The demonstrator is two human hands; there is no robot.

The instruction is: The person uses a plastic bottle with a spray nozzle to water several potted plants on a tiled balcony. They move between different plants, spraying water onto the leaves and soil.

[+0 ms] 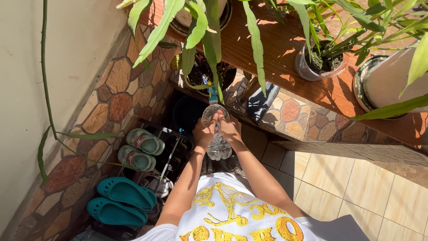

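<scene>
— What's being held?

— A clear plastic bottle [218, 134] with a blue cap end, tipped away from the person so its neck points at a dark plant pot [209, 73]. Both hands are closed around it: the left hand [204, 132] wraps one side, the right hand [231, 130] the other, thumbs meeting on top.

— Where's the pot?

— Just past the bottle's tip, under the edge of a wooden shelf [285, 58] that runs across the upper right. Long green leaves [256, 44] hang over the bottle.

— Any room to move?

— Tight on the left: a stone-clad wall [116, 98] and a shoe rack [167, 151] with green sandals [140, 149] and teal clogs [120, 201] crowd in. To the right the tiled floor [356, 192] lies open.
</scene>
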